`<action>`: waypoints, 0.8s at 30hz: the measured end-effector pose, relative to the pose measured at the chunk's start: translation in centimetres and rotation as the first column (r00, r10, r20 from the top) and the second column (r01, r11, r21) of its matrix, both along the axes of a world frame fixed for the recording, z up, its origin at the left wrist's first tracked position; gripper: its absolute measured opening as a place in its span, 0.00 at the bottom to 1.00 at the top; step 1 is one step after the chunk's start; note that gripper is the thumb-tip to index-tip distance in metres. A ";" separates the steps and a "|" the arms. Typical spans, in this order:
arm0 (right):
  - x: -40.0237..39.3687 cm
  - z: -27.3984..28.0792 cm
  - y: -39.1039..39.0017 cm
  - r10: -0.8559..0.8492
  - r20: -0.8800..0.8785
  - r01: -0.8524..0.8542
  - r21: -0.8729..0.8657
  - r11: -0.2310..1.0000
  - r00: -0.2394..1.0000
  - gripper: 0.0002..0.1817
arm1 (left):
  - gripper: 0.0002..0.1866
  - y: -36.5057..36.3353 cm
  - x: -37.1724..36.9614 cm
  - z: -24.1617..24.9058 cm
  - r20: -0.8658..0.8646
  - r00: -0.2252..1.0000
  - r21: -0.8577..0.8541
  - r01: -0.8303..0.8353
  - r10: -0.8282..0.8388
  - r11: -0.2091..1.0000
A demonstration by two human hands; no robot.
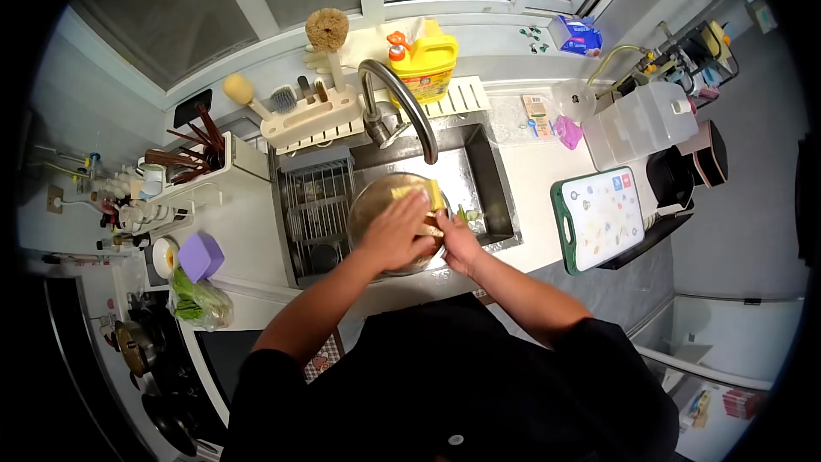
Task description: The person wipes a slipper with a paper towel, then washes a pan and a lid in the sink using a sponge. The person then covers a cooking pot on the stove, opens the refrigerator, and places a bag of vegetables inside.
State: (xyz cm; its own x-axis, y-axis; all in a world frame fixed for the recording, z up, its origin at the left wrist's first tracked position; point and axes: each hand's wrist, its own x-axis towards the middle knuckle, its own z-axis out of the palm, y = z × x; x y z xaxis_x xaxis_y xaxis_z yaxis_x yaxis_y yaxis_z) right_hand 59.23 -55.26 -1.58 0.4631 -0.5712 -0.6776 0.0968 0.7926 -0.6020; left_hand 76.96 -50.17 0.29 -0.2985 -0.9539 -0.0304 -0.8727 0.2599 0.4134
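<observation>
A round, shiny bowl [369, 208], partly see-through in look, is held over the sink [500, 197]. My left hand [398, 233] lies across it, fingers together and pressed on a yellow sponge-like piece [434, 195]. That piece shows above and beside the fingertips; the rest is covered. On the bowl's right side, my right hand [460, 244] is closed at the rim, thumb on top, its other fingers partly hidden. Under the bent faucet [410, 103], no stream of water can be made out. Green scraps [467, 215] lie in the basin right of the bowl.
A drying rack [316, 205] fills the sink's left side. Behind stand a brush holder [312, 120] and a yellow jug [425, 64]. A cutting board [600, 218] lies to the right, near a clear container [637, 124]. Bagged greens [201, 301] and a purple box [201, 257] sit left.
</observation>
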 end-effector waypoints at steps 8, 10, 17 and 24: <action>-1.6 -0.1 -1.7 -0.204 0.050 0.204 0.001 0.979 0.978 0.18 | 0.39 2.4 2.8 0.6 0.089 0.987 0.099 -0.139 0.130 0.985; -1.6 0.0 -2.1 -0.193 0.024 0.193 0.003 0.981 0.981 0.18 | 0.38 3.4 1.8 2.6 0.052 0.994 0.036 -0.096 0.094 0.995; 0.0 -1.2 -3.0 -0.237 0.061 0.240 -0.060 0.969 0.970 0.19 | 0.37 4.1 -2.6 0.3 -0.314 0.946 0.044 0.093 -0.075 0.995; -0.8 1.8 -1.8 -0.094 0.128 0.089 0.042 0.995 0.987 0.26 | 0.41 1.6 -2.9 1.1 -0.112 0.989 0.000 0.099 -0.099 0.995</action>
State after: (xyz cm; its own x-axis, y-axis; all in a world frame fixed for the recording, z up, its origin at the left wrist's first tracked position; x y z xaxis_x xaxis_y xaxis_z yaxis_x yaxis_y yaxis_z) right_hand 58.44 -57.10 0.19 0.4955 -0.5915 -0.6361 0.2454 0.7978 -0.5506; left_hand 74.01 -48.53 1.41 -0.3934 -0.9193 0.0036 -0.7908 0.3404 0.5087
